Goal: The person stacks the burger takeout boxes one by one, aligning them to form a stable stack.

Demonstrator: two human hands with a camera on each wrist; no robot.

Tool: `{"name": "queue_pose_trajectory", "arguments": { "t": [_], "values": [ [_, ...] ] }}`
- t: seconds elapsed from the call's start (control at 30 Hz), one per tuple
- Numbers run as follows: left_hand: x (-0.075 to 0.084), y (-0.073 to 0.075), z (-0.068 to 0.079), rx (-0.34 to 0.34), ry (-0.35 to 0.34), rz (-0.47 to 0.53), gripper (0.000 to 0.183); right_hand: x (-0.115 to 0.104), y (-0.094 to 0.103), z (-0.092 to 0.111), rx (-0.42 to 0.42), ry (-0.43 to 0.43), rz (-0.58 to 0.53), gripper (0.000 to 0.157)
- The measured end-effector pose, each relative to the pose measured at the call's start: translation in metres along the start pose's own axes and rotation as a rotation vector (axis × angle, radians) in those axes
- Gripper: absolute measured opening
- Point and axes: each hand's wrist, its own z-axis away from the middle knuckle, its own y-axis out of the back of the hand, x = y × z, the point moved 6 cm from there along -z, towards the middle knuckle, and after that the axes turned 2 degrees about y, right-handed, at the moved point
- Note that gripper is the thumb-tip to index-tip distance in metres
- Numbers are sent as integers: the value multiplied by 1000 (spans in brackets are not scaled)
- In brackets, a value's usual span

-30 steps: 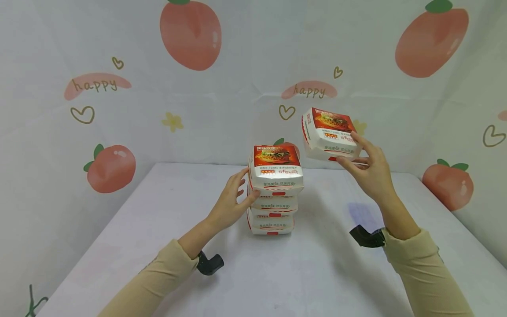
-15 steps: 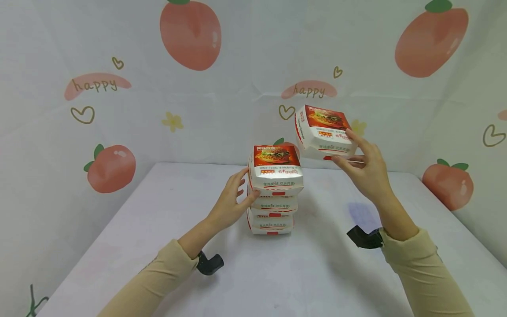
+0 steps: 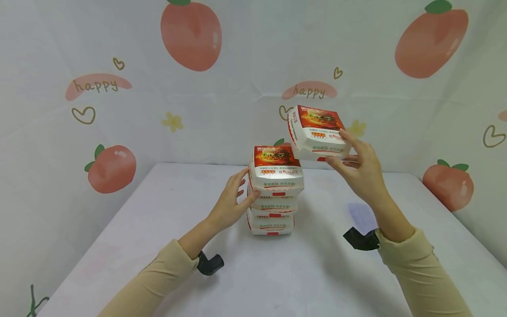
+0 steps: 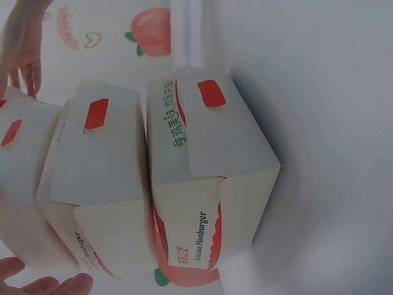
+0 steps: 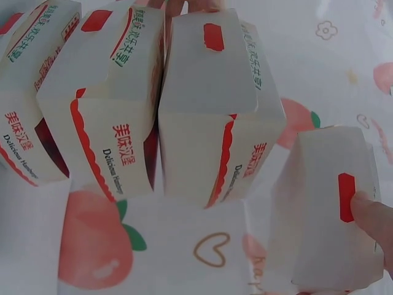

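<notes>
Three white-and-red burger boxes stand stacked on the table in the head view: the top box point(image 3: 277, 169), the middle box point(image 3: 274, 204) and the bottom box point(image 3: 271, 226). My left hand point(image 3: 225, 207) rests against the top box's left side, its thumb at the front corner. To the right, my right hand point(image 3: 365, 171) holds another burger box point(image 3: 317, 134) by its right side, tilted, above and to the right of the stack. The right wrist view shows the thumb point(image 5: 373, 215) against that held box point(image 5: 325, 184), beside the stack.
The white table point(image 3: 253, 281) reaches back to a patterned cloth backdrop point(image 3: 237, 110) with fruit and hearts. A black wrist piece point(image 3: 210, 263) sits at the left cuff, and another black wrist piece point(image 3: 361, 239) at the right cuff. A thin green thing point(image 3: 33, 304) shows at lower left.
My right hand has carried its burger box leftward, closer to the stack; the box now overlaps the top box's back right corner in the head view. The left hand and stack have stayed put.
</notes>
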Motion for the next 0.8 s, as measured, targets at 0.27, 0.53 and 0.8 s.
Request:
{"name": "queue_pose_trajectory", "arguments": {
  "t": [0.27,0.53,0.8],
  "values": [
    [0,0,0,-4,3,-1,66,-4,-4,0,7,28,6,66],
    [1,0,0,-4,5,-3,66,-10,-11,1,-10,53,28,66],
    [1,0,1,1,0,-4,65,-16,-18,3,-24,81,28,66]
  ]
}}
